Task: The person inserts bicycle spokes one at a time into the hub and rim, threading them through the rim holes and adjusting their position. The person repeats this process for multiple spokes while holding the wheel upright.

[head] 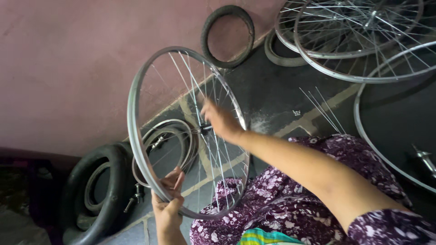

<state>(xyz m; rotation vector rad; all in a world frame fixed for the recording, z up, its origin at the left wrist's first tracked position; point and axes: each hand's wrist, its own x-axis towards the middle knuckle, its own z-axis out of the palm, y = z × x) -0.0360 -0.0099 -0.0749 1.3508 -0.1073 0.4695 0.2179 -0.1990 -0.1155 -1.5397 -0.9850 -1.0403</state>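
Above the lap, spoked wheel (150,136) upright, left grip (168,204) clenched on rim, right grip (220,120) pinching spokes near hub (204,129).

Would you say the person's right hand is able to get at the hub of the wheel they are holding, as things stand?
Probably yes: the right hand is already among the spokes at the hub, while the left hand grips the rim.
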